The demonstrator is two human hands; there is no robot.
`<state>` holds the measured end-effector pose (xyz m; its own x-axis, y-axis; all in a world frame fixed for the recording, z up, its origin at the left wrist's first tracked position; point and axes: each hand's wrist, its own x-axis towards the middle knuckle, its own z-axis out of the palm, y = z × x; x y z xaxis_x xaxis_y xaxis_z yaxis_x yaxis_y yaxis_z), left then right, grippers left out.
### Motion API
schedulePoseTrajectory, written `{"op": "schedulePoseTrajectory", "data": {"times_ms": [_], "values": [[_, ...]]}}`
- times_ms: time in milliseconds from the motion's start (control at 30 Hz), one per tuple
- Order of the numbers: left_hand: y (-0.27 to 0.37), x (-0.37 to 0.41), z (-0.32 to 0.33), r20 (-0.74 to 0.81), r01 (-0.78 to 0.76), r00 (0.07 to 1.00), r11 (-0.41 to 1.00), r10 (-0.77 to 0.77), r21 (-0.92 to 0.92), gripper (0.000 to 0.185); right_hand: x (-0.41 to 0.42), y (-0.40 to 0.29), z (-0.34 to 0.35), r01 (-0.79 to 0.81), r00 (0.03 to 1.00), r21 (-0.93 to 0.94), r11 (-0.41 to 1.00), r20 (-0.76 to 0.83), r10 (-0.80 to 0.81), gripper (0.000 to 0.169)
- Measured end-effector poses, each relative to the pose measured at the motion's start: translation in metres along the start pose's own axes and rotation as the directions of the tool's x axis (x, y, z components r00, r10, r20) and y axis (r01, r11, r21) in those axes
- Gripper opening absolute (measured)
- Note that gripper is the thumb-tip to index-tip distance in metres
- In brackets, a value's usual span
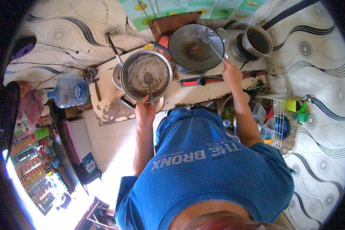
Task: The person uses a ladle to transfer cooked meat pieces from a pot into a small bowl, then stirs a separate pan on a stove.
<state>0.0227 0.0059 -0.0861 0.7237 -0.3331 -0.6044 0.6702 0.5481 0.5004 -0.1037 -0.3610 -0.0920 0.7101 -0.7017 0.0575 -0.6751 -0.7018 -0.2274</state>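
My left hand (pixel 145 113) grips the near rim of a metal pot (pixel 169 67), thumb over the edge. Pale, streaky residue coats the pot's inside. A metal spoon (pixel 148 79) rests in it, its handle crossing the rim beside my thumb. In my right hand (pixel 232 75) is the thin handle of a slotted skimmer (pixel 216 51). The skimmer's perforated head lies against the far right inner wall of a dark wok (pixel 187 57), which sits on the left burner of a gas stove (pixel 199 81). A brownish patch and a wet sheen show in the wok.
A saucepan (pixel 258 40) with dark contents stands at the right burner. Left of the pot lies a perforated ladle (pixel 117 75) on the worn counter (pixel 110 110). A large water bottle (pixel 72 92) lies further left. At right, a wire dish rack (pixel 276 125) holds several dishes.
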Motion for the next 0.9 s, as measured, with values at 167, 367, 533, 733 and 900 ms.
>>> {"op": "schedulePoseTrajectory", "data": {"times_ms": [167,367,533,733,900], "values": [[0.001,-0.007,0.012,0.031,-0.031,0.999,0.998,0.03,0.053,0.052,0.001,0.016,0.011,0.038,0.993,0.006,0.999,0.108,-0.039,0.032],[-0.001,-0.012,0.011,0.008,-0.064,0.998,0.995,0.064,0.078,0.05,-0.009,0.008,0.008,-0.024,0.998,0.005,1.0,0.063,0.024,0.035],[0.001,-0.013,0.017,-0.004,-0.053,0.999,0.994,0.054,0.1,0.047,-0.011,0.007,0.011,-0.01,0.994,0.141,0.99,0.113,-0.006,0.033],[0.003,-0.015,0.023,-0.007,-0.042,0.999,0.994,0.043,0.096,0.044,-0.009,0.005,0.021,-0.079,0.99,0.137,0.987,0.13,0.061,0.032],[0.001,-0.013,0.014,0.003,-0.055,0.999,0.998,0.054,0.04,0.049,-0.011,-0.007,0.015,-0.092,0.988,0.055,0.994,0.13,0.084,0.032]]}}
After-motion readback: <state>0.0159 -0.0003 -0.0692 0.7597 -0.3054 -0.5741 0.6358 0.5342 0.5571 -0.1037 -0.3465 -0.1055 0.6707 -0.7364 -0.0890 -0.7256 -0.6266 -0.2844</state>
